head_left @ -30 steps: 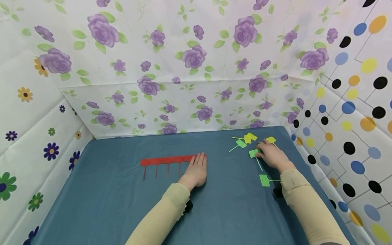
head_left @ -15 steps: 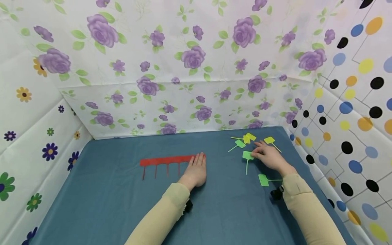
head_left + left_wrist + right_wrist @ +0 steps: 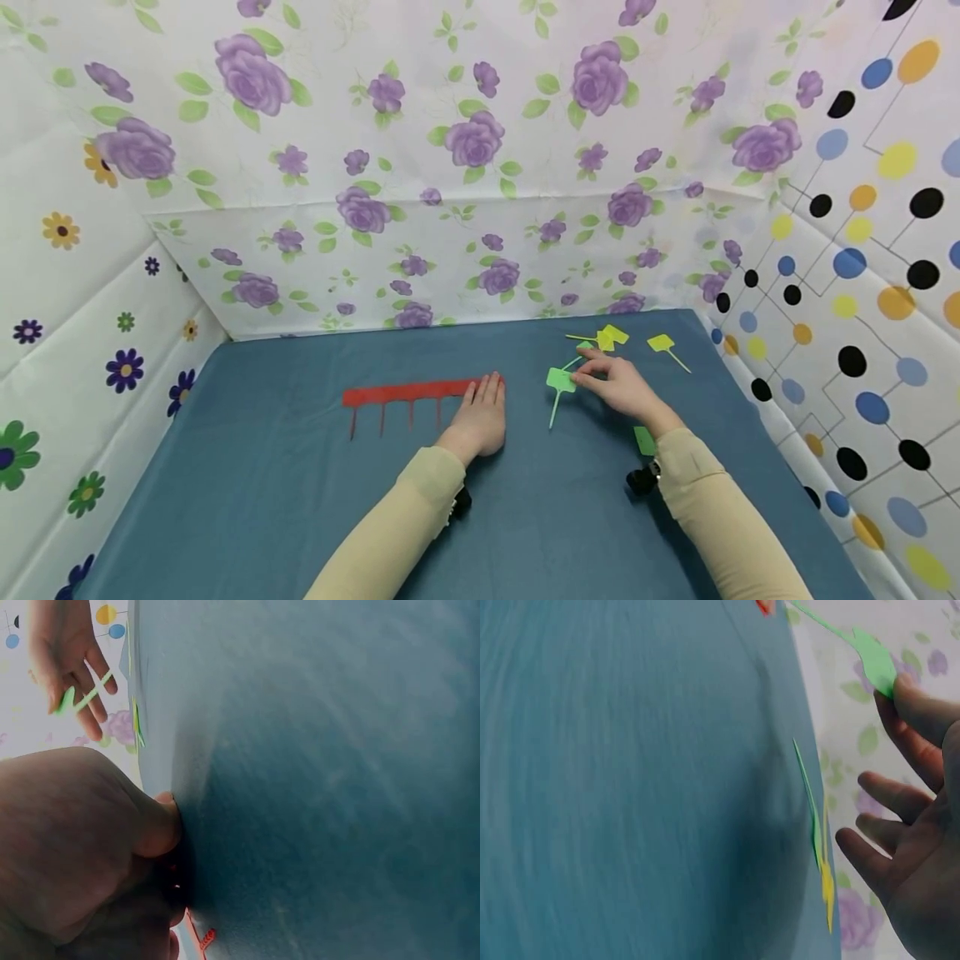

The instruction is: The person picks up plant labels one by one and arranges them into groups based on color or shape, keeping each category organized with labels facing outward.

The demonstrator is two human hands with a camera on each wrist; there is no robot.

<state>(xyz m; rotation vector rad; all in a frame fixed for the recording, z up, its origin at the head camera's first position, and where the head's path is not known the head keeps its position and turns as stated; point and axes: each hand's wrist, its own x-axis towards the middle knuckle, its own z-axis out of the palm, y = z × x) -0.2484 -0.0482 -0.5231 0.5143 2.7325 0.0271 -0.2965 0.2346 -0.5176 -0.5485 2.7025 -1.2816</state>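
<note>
My left hand (image 3: 480,423) lies with straight fingers over the right end of a red row of cable tie tags (image 3: 405,393), whose thin tails point toward me. In the left wrist view, the red edge (image 3: 193,930) shows just beyond the fingers. Between thumb and index finger, my right hand (image 3: 621,388) pinches a green cable tie tag (image 3: 559,380) by its flat label, its tail hanging down. The right wrist view shows that green tag (image 3: 876,666) held above the cloth, the other fingers loosely spread.
Yellow tags (image 3: 606,337) lie overlapping at the back right, with a green one (image 3: 584,348) partly hidden by my right hand. Another yellow tag (image 3: 670,350) lies further right. A green tag (image 3: 643,440) is partly covered by the right forearm. Patterned cloth walls (image 3: 450,250) enclose the blue tabletop (image 3: 262,467).
My right hand has picked up the green tag and moved left with it, toward the red row; its tail now hangs down. The left hand has stayed in place.
</note>
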